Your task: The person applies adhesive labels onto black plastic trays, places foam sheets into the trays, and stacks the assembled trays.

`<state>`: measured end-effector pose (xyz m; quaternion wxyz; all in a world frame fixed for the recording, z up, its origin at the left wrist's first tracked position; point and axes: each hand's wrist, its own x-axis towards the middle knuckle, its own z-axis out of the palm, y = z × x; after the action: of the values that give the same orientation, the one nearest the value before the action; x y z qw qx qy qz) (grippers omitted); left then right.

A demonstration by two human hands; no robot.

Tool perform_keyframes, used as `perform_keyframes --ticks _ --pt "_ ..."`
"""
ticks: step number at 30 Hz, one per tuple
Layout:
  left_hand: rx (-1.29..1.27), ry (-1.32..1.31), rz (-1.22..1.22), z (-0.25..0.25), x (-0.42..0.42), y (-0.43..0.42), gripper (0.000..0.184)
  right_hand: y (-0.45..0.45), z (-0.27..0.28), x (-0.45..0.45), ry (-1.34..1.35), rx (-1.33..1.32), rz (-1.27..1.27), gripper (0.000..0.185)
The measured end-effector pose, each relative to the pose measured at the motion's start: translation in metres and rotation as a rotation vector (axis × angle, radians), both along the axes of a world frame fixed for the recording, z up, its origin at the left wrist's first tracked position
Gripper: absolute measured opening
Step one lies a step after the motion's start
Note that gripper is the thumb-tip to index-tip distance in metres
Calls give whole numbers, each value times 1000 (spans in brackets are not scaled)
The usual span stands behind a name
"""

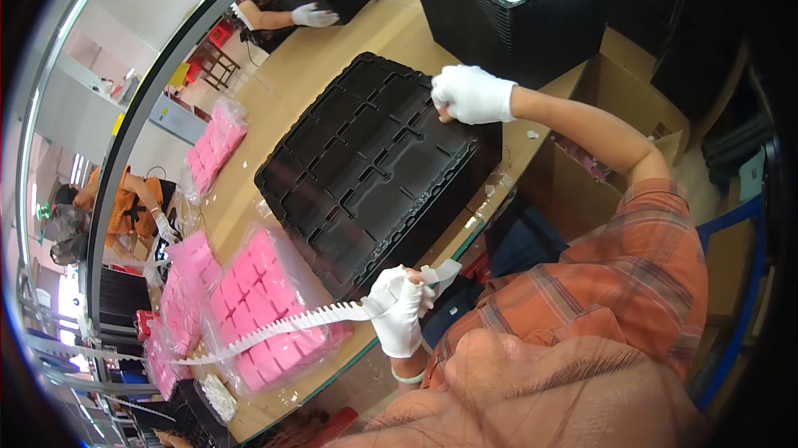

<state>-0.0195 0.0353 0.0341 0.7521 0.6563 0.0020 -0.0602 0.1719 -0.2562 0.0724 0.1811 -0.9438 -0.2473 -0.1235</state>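
Observation:
My left hand, in a white glove with bare fingertips, is closed on a long white strip with a toothed edge. The strip trails off to the left, and its short free end sticks out past my fingers. My right hand, gloved too, rests at the far right corner of a black moulded plastic tray. Its fingers are curled together; whatever they pinch is hidden. The tray has rows of shallow compartments and appears to top a stack on the table.
Pink foam blocks in clear plastic lie left of the tray, with more pink packs beyond. A tall stack of black trays stands behind my right hand. Two co-workers are across the table. A cardboard box sits at right.

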Motion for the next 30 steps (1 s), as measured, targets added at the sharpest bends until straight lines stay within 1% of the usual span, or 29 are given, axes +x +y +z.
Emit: perform_keyframes --ticks 2,5,6,7,8,10,12,13,14,15,16,17,18,20,21,22,24,25,27,29,30 --pt "-10 -20 4 0 -2 -2 19 -8 9 -14 142 35 88 7" --pt "-12 -27 44 -3 -1 -2 18 -43 32 -50 211 40 150 11" --pt "0 -54 72 -2 0 -1 18 -57 35 -66 227 -14 20 12" --pt "6 -87 101 -2 3 -1 18 -69 34 -83 175 -138 -243 14" --pt "8 -121 134 -1 7 -2 18 -84 18 -97 -128 -221 -476 15" --pt "11 -121 179 3 17 -9 20 -83 16 -103 -364 -153 -593 11" --pt "19 -108 211 9 26 -25 20 -43 25 -115 -56 547 -254 8" --pt "16 -124 211 12 29 -33 21 -17 28 -123 141 764 -105 6" --pt "17 -136 212 13 30 -39 22 3 26 -126 225 763 8 6" --pt "17 -152 197 13 31 -43 20 23 30 -127 371 789 93 10" --pt "25 -191 204 14 32 -47 17 39 25 -121 267 701 219 15" --pt "35 -211 215 14 32 -49 17 52 14 -112 273 707 317 18" --pt "44 -237 223 15 32 -49 16 62 9 -107 402 754 386 19" --pt "51 -255 248 13 31 -46 16 74 21 -106 594 667 439 20" --pt "66 -262 256 11 31 -44 17 79 21 -103 601 625 422 16" --pt "80 -266 262 11 30 -43 17 81 19 -101 612 651 423 14" --pt "-26 -199 240 13 26 -36 18 86 16 -98 634 708 421 11" --pt "-80 -168 225 15 25 -31 19 88 15 -98 651 782 453 10" --pt "-162 -205 124 10 26 -11 18 90 13 -101 679 932 510 11" --pt "-232 -174 4 6 25 2 15 88 18 -108 520 819 693 12" --pt "-245 -26 -117 8 22 9 18 88 23 -113 438 756 783 13"
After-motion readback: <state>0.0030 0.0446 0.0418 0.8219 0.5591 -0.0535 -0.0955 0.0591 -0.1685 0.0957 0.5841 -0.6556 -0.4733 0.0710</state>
